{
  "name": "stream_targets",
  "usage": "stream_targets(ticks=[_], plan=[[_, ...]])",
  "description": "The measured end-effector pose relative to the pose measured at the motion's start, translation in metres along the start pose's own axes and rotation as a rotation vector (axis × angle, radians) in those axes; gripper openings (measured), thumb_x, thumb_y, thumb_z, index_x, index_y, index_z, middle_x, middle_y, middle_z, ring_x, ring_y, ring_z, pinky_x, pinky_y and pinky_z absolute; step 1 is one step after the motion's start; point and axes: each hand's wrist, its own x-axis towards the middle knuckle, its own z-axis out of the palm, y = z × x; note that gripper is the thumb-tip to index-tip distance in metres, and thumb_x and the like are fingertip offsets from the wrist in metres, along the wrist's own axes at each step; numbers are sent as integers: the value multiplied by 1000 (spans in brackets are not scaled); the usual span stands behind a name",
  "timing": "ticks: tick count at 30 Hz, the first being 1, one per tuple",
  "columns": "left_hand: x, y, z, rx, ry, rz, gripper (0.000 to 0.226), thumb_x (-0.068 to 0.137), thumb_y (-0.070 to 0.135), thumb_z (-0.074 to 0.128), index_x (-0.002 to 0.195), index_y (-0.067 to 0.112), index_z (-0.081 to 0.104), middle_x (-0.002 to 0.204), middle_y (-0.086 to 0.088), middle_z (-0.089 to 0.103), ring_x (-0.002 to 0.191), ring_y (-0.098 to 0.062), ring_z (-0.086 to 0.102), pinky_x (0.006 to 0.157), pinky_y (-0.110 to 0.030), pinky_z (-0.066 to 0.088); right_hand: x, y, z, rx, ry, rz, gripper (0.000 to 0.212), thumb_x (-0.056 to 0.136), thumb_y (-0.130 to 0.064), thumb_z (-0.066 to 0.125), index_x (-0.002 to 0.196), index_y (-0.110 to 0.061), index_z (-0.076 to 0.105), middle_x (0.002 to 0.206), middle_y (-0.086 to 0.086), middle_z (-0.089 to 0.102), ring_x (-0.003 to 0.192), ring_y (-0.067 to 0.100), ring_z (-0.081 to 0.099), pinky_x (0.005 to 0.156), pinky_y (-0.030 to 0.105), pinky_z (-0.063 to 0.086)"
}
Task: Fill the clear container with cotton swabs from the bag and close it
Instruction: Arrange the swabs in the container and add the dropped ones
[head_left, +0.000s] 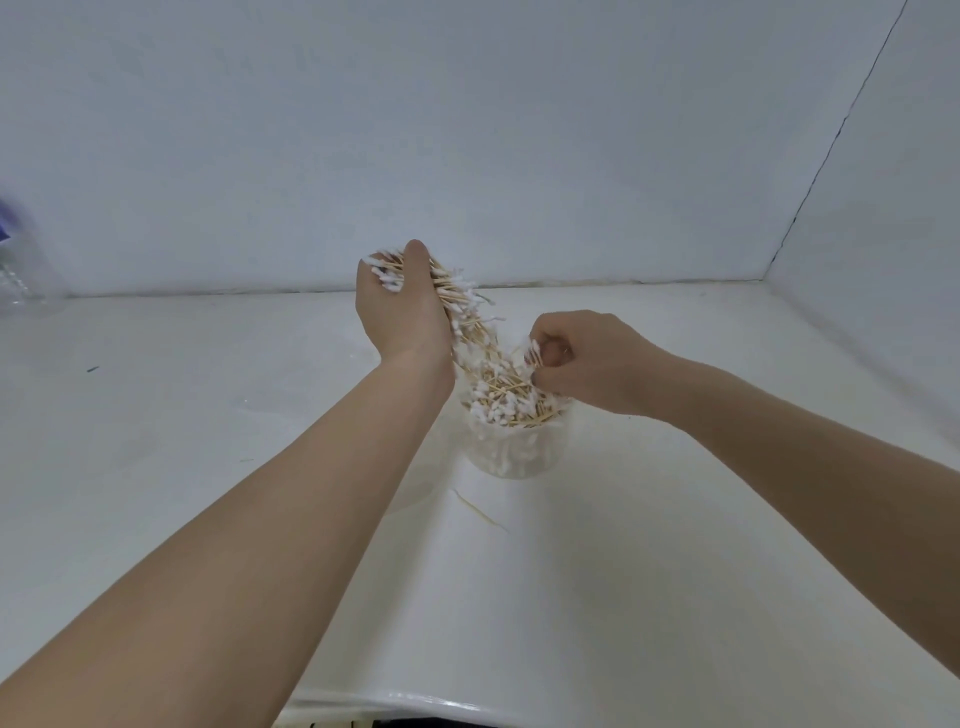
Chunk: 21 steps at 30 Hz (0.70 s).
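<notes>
Tipping a cupped bundle of cotton swabs (470, 317) from the left hand (400, 312), the person feeds the clear container (514, 452) standing on the tabletop (675, 519) just below. The right hand (587, 364) pinches a few swabs at the rim, probably steering them inside; the container looks nearly full and has no lid on.

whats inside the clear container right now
Cotton swabs fill the clear container, heaped above its rim. The right hand covers the pile's right edge; the bottom is blurred.

Glossy, smooth white sheet over the bench (649, 597). Clear plastic container (514, 452). Pale wooden sticks with fluffy white cotton tips on the cotton swabs (498, 395). Matt white wall (467, 130) behind.
</notes>
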Motion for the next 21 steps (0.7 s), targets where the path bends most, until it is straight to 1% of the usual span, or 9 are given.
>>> stream_targets(ticks=[3,4,7,10,12,14,17,19,21], plan=[[0,1,0,9,0,2,18,92,25,66,81,21,52,78,4,58,69,-15,56,68,-34,49,-3,3,-1,38,25,-54,40,85,-10,65,117,-33,57,87,-4,66,75,12,66,66,25,53],[-1,1,1,11,-1,4,19,92,25,66,81,21,52,78,4,58,69,-15,56,68,-34,49,-5,3,0,4,27,-87,44,86,-10,65,121,-36,56,86,-6,65,74,12,67,67,27,55],[-2,1,1,13,-5,6,19,91,25,66,80,21,51,78,3,58,69,-16,55,68,-34,49,-8,5,4,-95,60,-151,20,89,-13,62,102,-26,70,82,-7,66,75,12,65,72,34,55],[-3,1,2,14,-11,1,21,91,25,66,78,21,49,78,3,56,68,-17,54,67,-34,47,-13,6,6,-148,65,-170,16,92,-14,61,98,-21,74,81,-6,67,76,15,64,71,34,53],[-4,2,3,21,-17,5,22,91,25,66,78,20,49,78,3,56,69,-17,53,67,-34,48,-16,7,4,-91,87,-167,23,92,-13,60,107,-28,69,79,-7,65,72,14,64,68,28,54],[-5,2,4,32,-16,8,20,91,25,66,80,20,50,79,3,58,69,-17,55,68,-33,49,-16,9,4,-25,104,-169,35,92,-12,60,119,-35,62,77,-8,60,66,7,59,60,14,47],[-6,1,4,22,-23,1,21,91,25,66,79,20,49,78,3,57,70,-17,54,68,-35,49,-16,11,6,-68,67,-199,49,93,-7,55,128,-40,61,73,-12,55,66,3,55,61,11,41],[-7,1,4,22,-27,0,22,90,24,66,78,20,48,78,2,56,70,-17,53,67,-35,48,-16,12,7,-136,47,-227,43,92,-6,54,122,-34,66,76,-13,57,70,4,55,66,16,41],[-6,1,4,26,-26,7,22,91,24,66,78,20,48,77,3,56,69,-17,53,67,-34,48,-15,14,8,-177,78,-257,24,91,-9,57,102,-25,71,80,-10,62,74,9,57,71,27,47]])
